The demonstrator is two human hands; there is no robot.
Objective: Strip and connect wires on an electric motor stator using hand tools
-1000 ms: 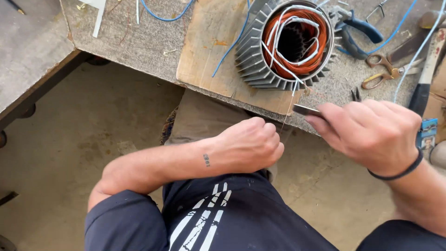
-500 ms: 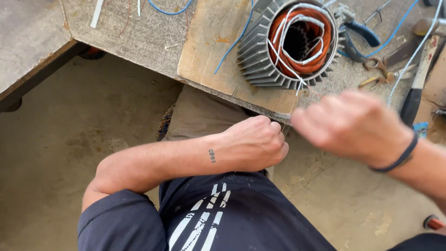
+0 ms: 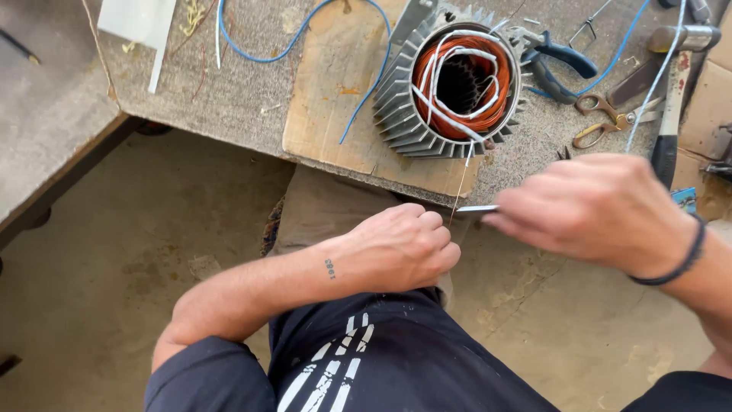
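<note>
Since half a second ago the right hand [image 3: 602, 210] has drawn back to the right, and its thin metal blade [image 3: 477, 208] now shows against the fine copper wire [image 3: 460, 187]. That wire runs taut from the motor stator [image 3: 454, 84] on the counter [image 3: 229, 99] down to the left hand [image 3: 400, 248], which is clenched on its lower end. The right hand grips the blade (handle hidden). Pressing too hard could nick or snap the wire; a slip could catch the left fingers. The finned stator shell holds copper windings [image 3: 427, 69] and white sleeved leads [image 3: 450, 55].
</note>
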